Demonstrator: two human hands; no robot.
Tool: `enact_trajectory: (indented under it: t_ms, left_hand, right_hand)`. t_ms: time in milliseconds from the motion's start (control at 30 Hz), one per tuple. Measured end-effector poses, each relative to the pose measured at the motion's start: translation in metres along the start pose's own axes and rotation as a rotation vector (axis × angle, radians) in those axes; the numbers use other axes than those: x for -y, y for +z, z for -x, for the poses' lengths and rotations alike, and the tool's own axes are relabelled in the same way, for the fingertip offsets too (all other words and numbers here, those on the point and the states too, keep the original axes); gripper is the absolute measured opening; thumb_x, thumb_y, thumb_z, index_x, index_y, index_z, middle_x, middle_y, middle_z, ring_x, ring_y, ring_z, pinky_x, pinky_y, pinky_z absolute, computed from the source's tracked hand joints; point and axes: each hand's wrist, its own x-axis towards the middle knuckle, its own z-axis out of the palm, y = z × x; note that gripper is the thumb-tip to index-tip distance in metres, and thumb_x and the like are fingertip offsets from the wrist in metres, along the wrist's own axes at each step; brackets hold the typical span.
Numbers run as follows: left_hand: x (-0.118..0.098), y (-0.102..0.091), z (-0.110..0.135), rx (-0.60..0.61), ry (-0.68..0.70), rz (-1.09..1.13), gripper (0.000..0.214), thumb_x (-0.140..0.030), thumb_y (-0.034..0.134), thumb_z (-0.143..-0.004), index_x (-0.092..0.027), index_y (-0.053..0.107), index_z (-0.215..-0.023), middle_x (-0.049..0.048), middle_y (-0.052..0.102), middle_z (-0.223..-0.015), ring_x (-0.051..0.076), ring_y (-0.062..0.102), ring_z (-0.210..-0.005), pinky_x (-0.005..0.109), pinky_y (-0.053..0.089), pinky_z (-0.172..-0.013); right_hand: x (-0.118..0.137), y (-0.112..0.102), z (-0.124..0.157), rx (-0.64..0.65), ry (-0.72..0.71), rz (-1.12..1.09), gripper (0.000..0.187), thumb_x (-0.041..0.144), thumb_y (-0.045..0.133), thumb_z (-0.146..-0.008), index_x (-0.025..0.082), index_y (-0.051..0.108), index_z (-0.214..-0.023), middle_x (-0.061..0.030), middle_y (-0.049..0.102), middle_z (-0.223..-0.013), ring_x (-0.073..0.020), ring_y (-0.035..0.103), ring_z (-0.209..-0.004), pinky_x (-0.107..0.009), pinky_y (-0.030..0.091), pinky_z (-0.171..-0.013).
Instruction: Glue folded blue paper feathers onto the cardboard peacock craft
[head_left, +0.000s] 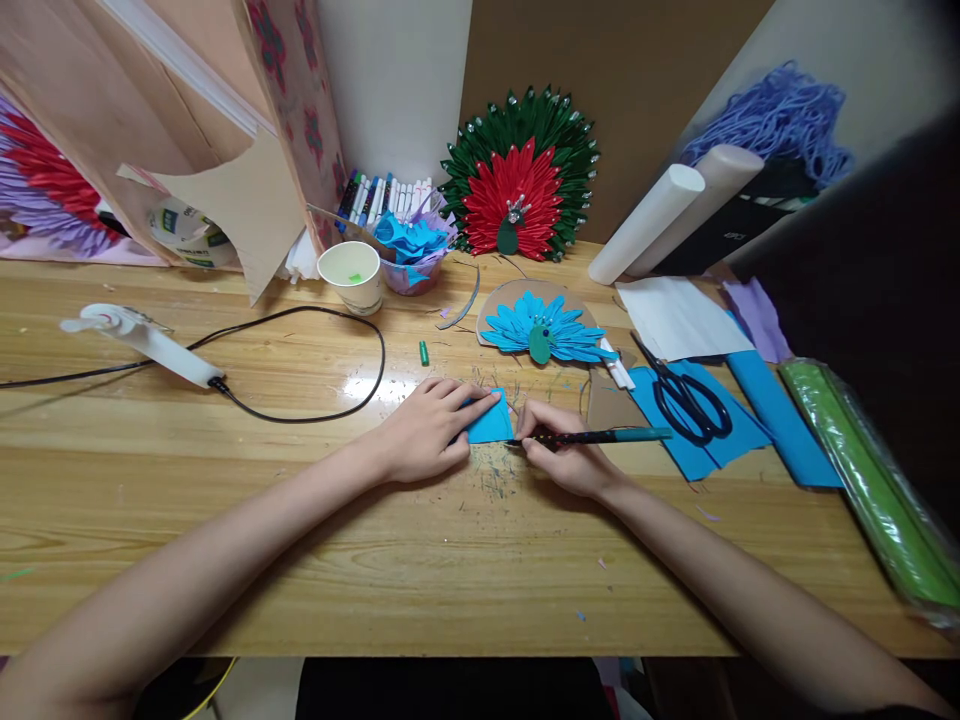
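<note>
Paper [491, 428]: blue, small, flat on the table [300, 570]; left part hidden under the left hand [427, 430], so its full outline cannot be told. Curved line faintly visible on it.

Pen [637, 435]: dark, spotted, teal at the rear; grip part covered by the right hand [566, 455]. Tip at the paper's near right corner, too small to tell whether it touches.

Right hand: thumb and fingers closed around the pen; outer fingers folded, partly out of sight. Fingertips just beside the paper's right edge.

Left hand: palm down, fingers extended and slightly spread, holding the paper flat rather than grasping it. Paper lies beneath the fingers, showing between forefinger and thumb and past them to the right.

Cap [424, 353]: green, beyond the left hand.

Scissors [690, 400]: black handles, right, lying over a blue sheet [686, 460] and covering part of it.

Blue bird [544, 335]: far, on a card [499, 300] that it partly hides.

Glue gun [157, 345]: left; cord cut off by the left edge.

Bowl [412, 275]: far, partly behind the cup [352, 285].

Green roll [862, 480]: right, in glossy clear wrap; near end reaching the picture's edge.

Far right corner: too dark to make out.
</note>
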Motion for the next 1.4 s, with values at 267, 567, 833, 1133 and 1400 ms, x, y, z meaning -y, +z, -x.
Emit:
enact_trajectory:
  t_ms: [267,567,833,1133,1400]
  left_hand:
    - [0.007,-0.001,-0.002,0.002,-0.008,0.070,0.060,-0.028,0.042,-0.079,-0.022,0.032,-0.138,0.0077,0.046,-0.130,0.025,0.042,-0.111,0.041,0.030,-0.095]
    - [0.007,-0.001,-0.001,0.002,-0.001,0.067,0.060,-0.028,0.042,-0.079,-0.023,0.032,-0.138,0.0078,0.045,-0.131,0.026,0.042,-0.111,0.041,0.030,-0.095]
    - [0.007,0.000,-0.001,0.000,0.007,0.053,0.059,-0.028,0.040,-0.081,-0.023,0.029,-0.139,0.0084,0.042,-0.135,0.027,0.042,-0.116,0.043,0.030,-0.096]
    - [0.011,-0.005,0.031,0.087,0.078,0.008,0.059,-0.019,0.033,-0.086,-0.022,0.017,-0.143,0.0019,0.021,-0.150,0.017,0.019,-0.137,0.039,0.013,-0.112]
    - [0.013,-0.007,0.037,0.102,0.068,0.055,0.068,-0.013,0.037,-0.079,-0.018,0.016,-0.143,0.0042,0.017,-0.150,0.015,0.016,-0.138,0.038,0.014,-0.113]
  right_hand:
    - [0.004,0.008,-0.009,-0.155,0.174,0.018,0.002,0.020,0.050,-0.080,0.020,0.048,-0.079,0.0026,0.048,-0.067,-0.0122,0.044,-0.059,-0.024,0.033,-0.054]
    - [0.010,0.008,-0.010,-0.072,0.104,0.133,0.006,0.015,0.053,-0.075,0.020,0.050,-0.077,0.0015,0.052,-0.069,-0.0127,0.047,-0.062,-0.024,0.035,-0.057]
    - [0.004,0.011,-0.003,-0.094,0.013,-0.107,0.005,0.021,0.051,-0.080,0.021,0.050,-0.085,-0.0030,0.056,-0.083,-0.0169,0.055,-0.075,-0.029,0.043,-0.066]
    - [0.010,0.012,-0.013,-0.072,0.132,-0.044,0.005,0.015,0.049,-0.076,0.020,0.048,-0.078,0.0008,0.050,-0.070,-0.0135,0.047,-0.063,-0.025,0.036,-0.055]
    - [0.023,0.025,-0.024,-0.133,0.098,0.131,0.010,0.013,0.052,-0.071,0.020,0.047,-0.076,0.0015,0.052,-0.067,-0.0128,0.047,-0.059,-0.024,0.036,-0.054]
